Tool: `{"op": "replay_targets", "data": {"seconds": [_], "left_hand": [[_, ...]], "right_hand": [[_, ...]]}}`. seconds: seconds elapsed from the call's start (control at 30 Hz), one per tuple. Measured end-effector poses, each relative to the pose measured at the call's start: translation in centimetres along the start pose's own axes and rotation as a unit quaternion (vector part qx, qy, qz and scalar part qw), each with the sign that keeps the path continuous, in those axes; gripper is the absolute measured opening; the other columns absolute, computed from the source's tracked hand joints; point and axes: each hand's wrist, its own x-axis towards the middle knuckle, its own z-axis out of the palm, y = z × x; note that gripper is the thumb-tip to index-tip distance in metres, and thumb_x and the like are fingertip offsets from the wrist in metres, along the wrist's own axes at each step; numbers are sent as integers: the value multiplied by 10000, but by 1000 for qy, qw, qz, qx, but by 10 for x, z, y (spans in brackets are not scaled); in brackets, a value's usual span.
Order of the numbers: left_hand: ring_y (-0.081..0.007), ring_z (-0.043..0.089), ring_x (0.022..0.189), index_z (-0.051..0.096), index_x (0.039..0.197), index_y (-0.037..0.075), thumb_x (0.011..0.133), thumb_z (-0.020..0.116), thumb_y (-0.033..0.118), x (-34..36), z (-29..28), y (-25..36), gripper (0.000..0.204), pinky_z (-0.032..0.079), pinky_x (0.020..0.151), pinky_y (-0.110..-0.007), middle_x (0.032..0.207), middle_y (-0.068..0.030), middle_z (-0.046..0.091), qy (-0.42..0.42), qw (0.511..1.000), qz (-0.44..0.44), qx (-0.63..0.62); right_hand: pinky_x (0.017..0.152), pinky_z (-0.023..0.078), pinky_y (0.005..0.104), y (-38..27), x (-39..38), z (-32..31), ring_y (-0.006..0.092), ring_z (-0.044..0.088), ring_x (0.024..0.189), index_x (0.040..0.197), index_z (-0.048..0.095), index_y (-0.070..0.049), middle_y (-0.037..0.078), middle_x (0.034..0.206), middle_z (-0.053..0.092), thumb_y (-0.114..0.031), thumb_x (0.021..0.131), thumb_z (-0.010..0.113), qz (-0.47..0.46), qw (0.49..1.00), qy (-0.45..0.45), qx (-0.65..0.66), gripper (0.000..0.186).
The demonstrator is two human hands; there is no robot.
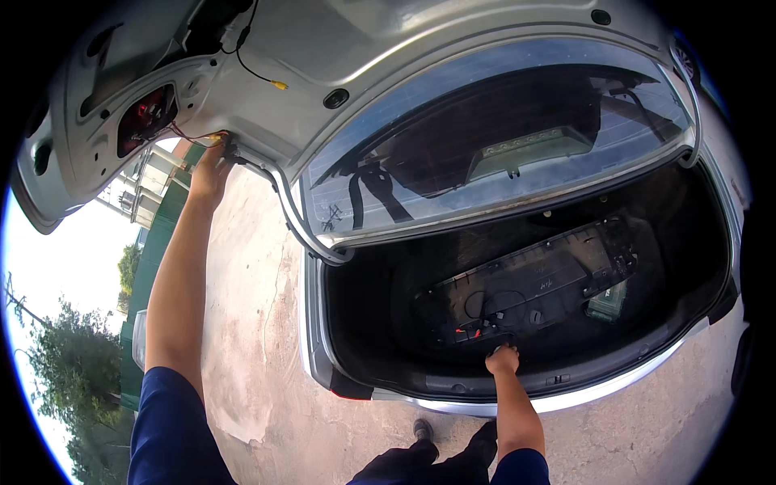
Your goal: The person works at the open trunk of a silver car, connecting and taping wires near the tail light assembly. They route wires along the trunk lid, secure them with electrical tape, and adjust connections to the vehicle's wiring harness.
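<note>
My left hand [212, 166] is raised to the open trunk lid [275, 113], its fingers closed on wiring near the left hinge arm, beside a red lamp housing [147, 109] with thin wires coming out. My right hand [503, 360] is low inside the trunk [380, 339] at its near edge, closed on something dark that I cannot make out. Just beyond it lies a black plastic trim panel [566, 259] with loose cables and small red clips.
A green case [606, 303] sits at the trunk's right. The rear window [436, 194] is behind, and a loose cable with a yellow plug [280, 85] hangs from the lid. Concrete ground [250, 307], my feet [424, 431], a green wall [158, 234] and trees [65, 364] are around.
</note>
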Motion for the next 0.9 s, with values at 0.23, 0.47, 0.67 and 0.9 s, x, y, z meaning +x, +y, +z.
{"op": "replay_targets", "data": {"seconds": [0.23,0.47,0.67,0.9], "left_hand": [[-252,630,1375,563,1545,-104,1071,564,88,-19,-1,-19,511,443,1263,-395,1446,-174,674,-35,996,70,-36],[-215,647,1238,706,1398,-56,1060,664,259,-16,-18,-47,464,454,1134,-341,1290,-121,742,2,994,111,6],[-115,600,968,709,1306,-23,1041,776,253,-20,14,-39,389,476,922,-294,1042,-21,687,-41,986,145,-70],[-218,675,979,712,1278,-5,960,861,221,-27,7,-42,418,553,904,-364,1076,-106,689,31,963,267,-26]], "right_hand": [[997,594,511,-30,-56,11,432,694,1183,1250,689,13,263,1203,694,-198,891,794,-168,962,170,132,429],[772,610,350,-204,-163,-103,229,734,828,1218,741,3,134,1049,738,-60,954,772,-355,857,246,283,273],[748,575,288,-374,-294,-207,149,718,854,1281,735,-11,101,1057,766,-52,1006,753,-421,799,290,317,279],[842,599,342,-571,-346,-281,209,765,933,1366,706,29,126,1055,801,-211,1057,723,-462,749,357,313,391]]}}
